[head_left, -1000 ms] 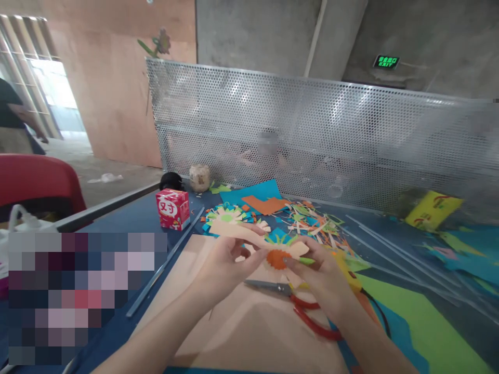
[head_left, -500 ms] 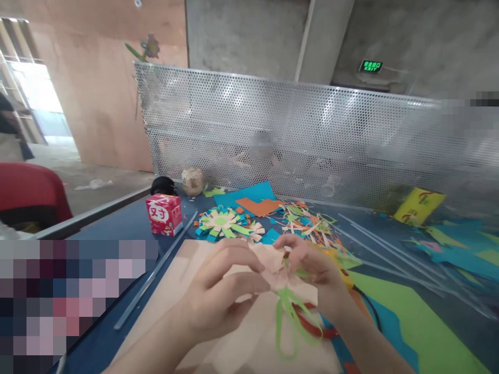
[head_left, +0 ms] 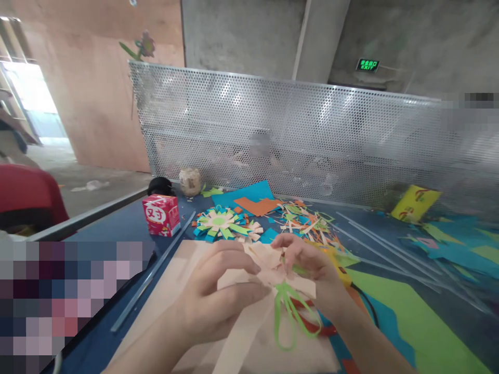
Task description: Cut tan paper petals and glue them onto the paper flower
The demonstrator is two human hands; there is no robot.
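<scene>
Left hand (head_left: 224, 285): grasping, thumb and fingers closed on the left side of a pale paper flower (head_left: 277, 276); right hand (head_left: 312, 270): grasping, thumb and fingertips pinched at the flower's upper right, exact contact partly hidden by the fingers; paper flower held between the two hands, above a large pale sheet (head_left: 156, 301); thin green loops (head_left: 284, 292) hang from its near side; a broad pale strip (head_left: 239, 340) runs down from beneath the left hand toward the near edge of the view; red scissor handles (head_left: 326, 330) show behind the loops, below the right hand; a yellow tool (head_left: 343, 274) with a black cord (head_left: 369, 301) sits just beside the right wrist

Surroundings: layered flower (head_left: 218, 221) in blue, pale and green beyond the left hand; heap of paper scraps (head_left: 307, 224) to its right; orange sheet (head_left: 261, 206) lying partly over a blue sheet (head_left: 249, 194); pink box (head_left: 160, 215) upright at left, near a clear stick (head_left: 152, 275); green sheet (head_left: 409, 317) at right, beside the right forearm; yellow box (head_left: 416, 202) farther back, near the perforated metal screen (head_left: 234, 119) along the far side of the table (head_left: 101, 234)
</scene>
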